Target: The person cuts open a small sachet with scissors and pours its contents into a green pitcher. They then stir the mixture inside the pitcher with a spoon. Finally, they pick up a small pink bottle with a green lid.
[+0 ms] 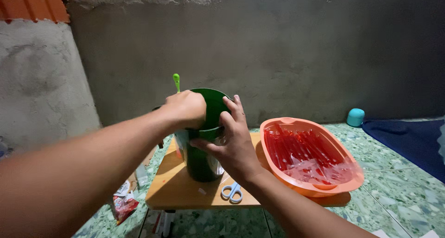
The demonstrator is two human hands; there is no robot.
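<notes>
Right now I have both hands on the tall green pitcher (202, 161), which stands on the small wooden tabletop (178, 187) a little left of its middle. My left hand (185, 109) curls over the pitcher's rim, fingers bent down at the mouth; whether they pinch anything inside I cannot tell. My right hand (234, 143) is spread wide and pressed flat against the pitcher's right wall, thumb low, fingertips up near the rim. A green spoon handle (176, 82) sticks up behind my left hand, apparently out of the pitcher.

An orange oval basin (343, 184) packed with red filled plastic tubes (296, 152) takes the tabletop's right side, and its far-right rim hangs out past the right edge. Between basin and pitcher only a narrow lane stays open, and my right wrist fills it. Blue-handled scissors (232, 191) lie close to the near edge, just under my right forearm. The near-left corner shows bare wood.

Off the left edge, wrappers (124, 203) lie on the speckled green floor (398, 191). A small teal cup (355, 117) sits by the grey wall (278, 52), well apart from the table, beside a dark blue cloth (412, 140)
</notes>
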